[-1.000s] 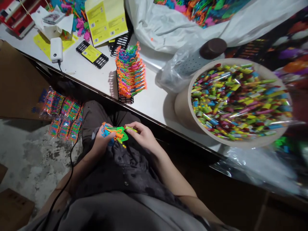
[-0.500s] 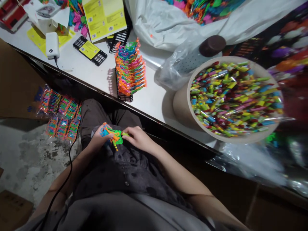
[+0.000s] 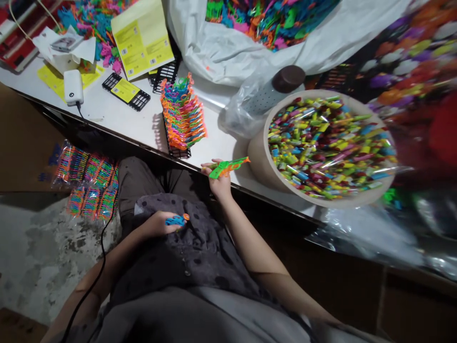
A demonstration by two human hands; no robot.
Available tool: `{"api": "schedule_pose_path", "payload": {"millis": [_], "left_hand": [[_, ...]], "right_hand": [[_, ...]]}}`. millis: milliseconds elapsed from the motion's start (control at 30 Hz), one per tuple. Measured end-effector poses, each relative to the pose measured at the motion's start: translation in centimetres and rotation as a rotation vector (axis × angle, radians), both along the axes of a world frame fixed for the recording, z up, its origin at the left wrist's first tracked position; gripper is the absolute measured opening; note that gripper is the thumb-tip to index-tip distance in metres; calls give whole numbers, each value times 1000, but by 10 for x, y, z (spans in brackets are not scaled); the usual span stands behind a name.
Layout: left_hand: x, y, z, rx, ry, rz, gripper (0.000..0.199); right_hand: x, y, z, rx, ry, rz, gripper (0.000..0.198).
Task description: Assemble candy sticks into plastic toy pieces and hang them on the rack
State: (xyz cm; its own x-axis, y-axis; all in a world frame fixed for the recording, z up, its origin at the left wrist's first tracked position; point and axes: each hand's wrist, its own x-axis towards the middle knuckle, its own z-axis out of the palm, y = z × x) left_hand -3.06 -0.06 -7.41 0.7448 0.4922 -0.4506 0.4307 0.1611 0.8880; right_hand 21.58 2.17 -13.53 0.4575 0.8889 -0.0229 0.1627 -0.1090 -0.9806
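My right hand point(image 3: 221, 186) is closed on a small green and orange plastic toy gun point(image 3: 225, 168). It is raised to the table's front edge, and the toy's orange tip points right, towards the tub. Low over my lap, my left hand point(image 3: 157, 225) is closed around a small blue plastic toy point(image 3: 173, 220) with an orange round end; its exact kind is partly hidden by the fingers. In front of me on the table, a black rack point(image 3: 179, 153) carries rows of colourful plastic toys point(image 3: 183, 119).
A beige tub point(image 3: 259, 155) full of wrapped coloured sticks stands at the right, beside a bagged bottle point(image 3: 273, 90). Behind lies a white sack point(image 3: 200, 52) of plastic pieces. Yellow printed sheets point(image 3: 144, 43), a power bank point(image 3: 73, 87) and its cable are at the left. Packed bags point(image 3: 91, 178) lie below.
My right hand has moved away from the left, up and to the right, carrying the green and orange toy gun. My left hand has lowered slightly with the blue toy.
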Motion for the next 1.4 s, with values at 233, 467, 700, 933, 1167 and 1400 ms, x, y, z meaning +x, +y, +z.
{"api": "schedule_pose_path", "payload": {"millis": [233, 467, 700, 933, 1167, 1400], "left_hand": [[4, 1, -10, -52, -118, -340, 54], [-11, 9, -32, -116, -42, -287, 31], [0, 3, -54, -155, -18, -283, 19], [4, 27, -57, -447, 66, -500, 13], [7, 38, -56, -388, 29, -190, 33], [34, 108, -52, 127, -244, 649, 37]], "right_hand": [[-7, 71, -17, 71, 83, -81, 29], [-9, 88, -32, 29, 6, -101, 29], [-13, 86, -18, -62, -172, -122, 23], [-15, 92, -15, -91, -321, -88, 16], [-18, 97, -13, -108, -296, -97, 19], [-10, 94, -13, -67, -214, -39, 16]]}}
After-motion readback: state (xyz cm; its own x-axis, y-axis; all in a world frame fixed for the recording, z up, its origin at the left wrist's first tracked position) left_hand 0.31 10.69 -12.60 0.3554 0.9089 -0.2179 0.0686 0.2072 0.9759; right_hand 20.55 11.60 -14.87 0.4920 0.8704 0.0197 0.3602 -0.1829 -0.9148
